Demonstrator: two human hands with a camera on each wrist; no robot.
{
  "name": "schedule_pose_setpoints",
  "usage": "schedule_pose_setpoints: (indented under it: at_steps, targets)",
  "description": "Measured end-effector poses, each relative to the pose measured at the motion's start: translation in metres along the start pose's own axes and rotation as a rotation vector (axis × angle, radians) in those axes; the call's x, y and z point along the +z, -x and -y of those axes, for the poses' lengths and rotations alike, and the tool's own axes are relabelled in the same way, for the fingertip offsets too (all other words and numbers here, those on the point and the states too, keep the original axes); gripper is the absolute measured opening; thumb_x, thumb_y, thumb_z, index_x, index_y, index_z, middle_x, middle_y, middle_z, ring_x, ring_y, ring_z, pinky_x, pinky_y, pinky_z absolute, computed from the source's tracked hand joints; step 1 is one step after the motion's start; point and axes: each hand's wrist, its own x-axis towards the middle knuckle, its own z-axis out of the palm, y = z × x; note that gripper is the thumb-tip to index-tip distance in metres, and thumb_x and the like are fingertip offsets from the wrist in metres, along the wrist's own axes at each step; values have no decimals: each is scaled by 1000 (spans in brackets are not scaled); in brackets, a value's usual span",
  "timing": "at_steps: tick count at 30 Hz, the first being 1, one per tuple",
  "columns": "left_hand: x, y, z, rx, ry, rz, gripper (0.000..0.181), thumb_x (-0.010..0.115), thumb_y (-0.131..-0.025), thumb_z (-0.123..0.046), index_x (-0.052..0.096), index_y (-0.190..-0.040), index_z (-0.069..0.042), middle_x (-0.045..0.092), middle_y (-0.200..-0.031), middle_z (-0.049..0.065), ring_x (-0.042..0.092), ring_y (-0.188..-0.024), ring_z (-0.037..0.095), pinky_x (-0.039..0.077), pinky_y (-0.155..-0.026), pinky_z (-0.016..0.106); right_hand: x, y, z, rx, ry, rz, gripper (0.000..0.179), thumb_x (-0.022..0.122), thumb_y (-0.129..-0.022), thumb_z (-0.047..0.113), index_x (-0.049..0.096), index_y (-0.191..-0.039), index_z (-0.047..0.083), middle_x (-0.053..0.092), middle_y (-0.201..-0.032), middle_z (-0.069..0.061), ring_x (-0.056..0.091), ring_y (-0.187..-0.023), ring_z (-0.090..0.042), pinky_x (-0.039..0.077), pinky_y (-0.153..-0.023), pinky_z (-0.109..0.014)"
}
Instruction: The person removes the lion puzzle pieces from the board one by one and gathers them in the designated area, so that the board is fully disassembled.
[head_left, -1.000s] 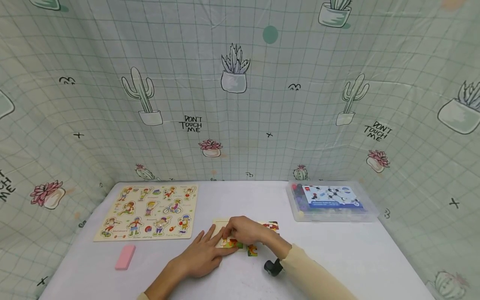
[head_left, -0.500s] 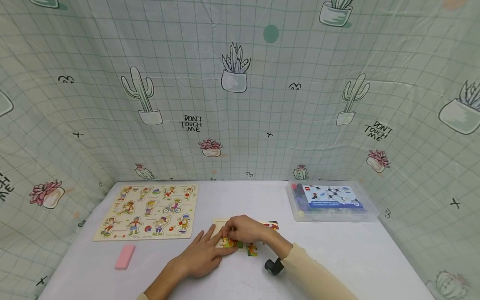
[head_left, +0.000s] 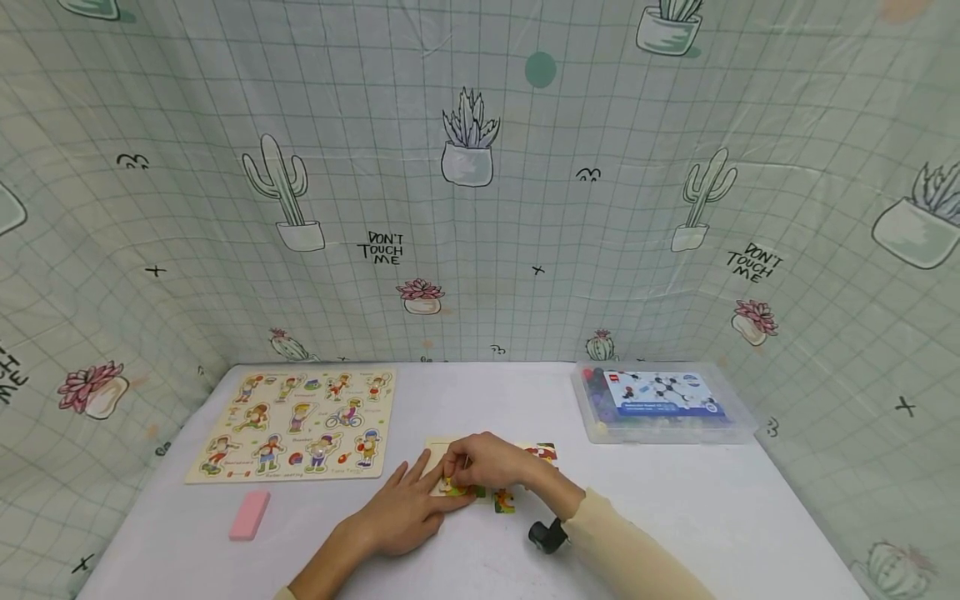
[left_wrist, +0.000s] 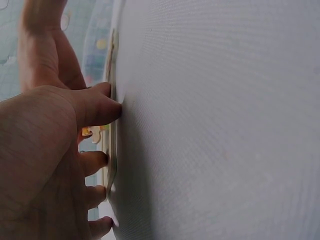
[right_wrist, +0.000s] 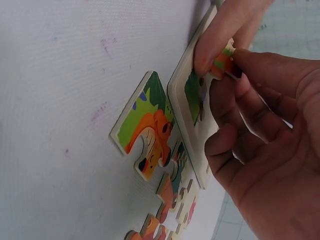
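Observation:
My left hand (head_left: 405, 508) lies with fingers spread on the near left part of a small wooden jigsaw tray (right_wrist: 173, 86), fingertips at its rim in the left wrist view. The right hand (head_left: 487, 462) pinches a jigsaw piece (right_wrist: 223, 64) with orange and green on it, tilted over the tray between thumb and fingers. A green picture part shows inside the tray; the right hand hides much of the rest. Beside the tray lies a loose jigsaw piece (right_wrist: 151, 134) with an orange animal on green, and several more pieces (head_left: 543, 451) lie behind the right wrist.
A larger wooden puzzle board (head_left: 315, 417) with sports figures lies at the back left. In front of it is a pink block (head_left: 250, 515). A clear plastic case (head_left: 667, 408) stands at the back right, and a black object (head_left: 547, 535) shows beside the right sleeve.
The right hand's fingers have shifted slightly over the tray, turning the pinched piece and covering more of the picture. The left hand has stayed in place.

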Motion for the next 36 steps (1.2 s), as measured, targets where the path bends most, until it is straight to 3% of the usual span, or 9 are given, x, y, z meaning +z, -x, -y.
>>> schedule_pose_setpoints:
  at_steps: [9, 18, 25, 36]
  targets:
    - [-1, 0, -1, -3, 17, 1, 48, 53, -102, -24, 52, -144, -48, 28, -165, 12, 15, -151, 45, 23, -114, 67, -9, 8, -5, 32, 21, -32, 10, 67, -96, 14, 73, -103, 18, 64, -85, 14, 57, -76, -1, 49, -69, -21]
    - [-2, 1, 0, 2, 44, -6, 48, 53, -102, -23, 53, -144, -47, 27, -164, 16, 14, -152, 44, 23, -115, 67, -28, 27, -10, 66, 20, -36, 11, 63, -99, 15, 73, -100, 19, 65, -79, 7, 52, -54, -7, 44, -47, -22]
    - [-2, 1, -1, -3, 57, -8, 48, 53, -102, -22, 52, -143, -48, 26, -164, 16, 14, -152, 44, 22, -115, 66, -46, 49, -21, 94, 64, -46, 13, 63, -98, 12, 72, -96, 20, 66, -83, 10, 60, -69, -10, 49, -65, -25]
    - [-4, 1, -3, -5, 68, -4, 48, 53, -102, -22, 53, -144, -46, 25, -165, 16, 13, -153, 43, 20, -116, 65, -50, 78, -43, 113, 49, 21, 12, 68, -93, 9, 74, -96, 19, 64, -74, 8, 54, -62, -4, 46, -57, -23]
